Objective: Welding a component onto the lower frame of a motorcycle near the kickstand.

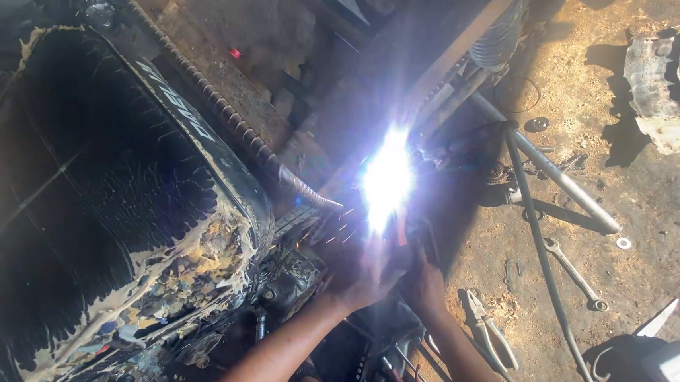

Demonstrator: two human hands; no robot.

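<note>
A large black tyre [93,200], its sidewall torn and caked with pale crust, fills the left half of the view. To its right a dark metal frame [426,57] runs diagonally from upper right toward the centre, with a ribbed steel bar [231,119] sloping down beside it. Dusty brown ground [637,218] takes up the right side, where a long grey pipe [554,172] and a thin dark cable [540,257] cross.

At the centre burns a white welding arc [387,181], so bright that it washes out whatever metal it touches on the lower end of the frame. Just below the glare, the left hand [362,281] reaches up with fingers curled, and the right hand [426,285] sits close beside it; both seem wrapped around something, but the flare hides what each grips, so it cannot be told.

On the ground to the right of the hands lie a pair of pliers [489,328] and, further out, a spanner [573,273]. A small washer [623,242] rests near the end of the pipe.
</note>
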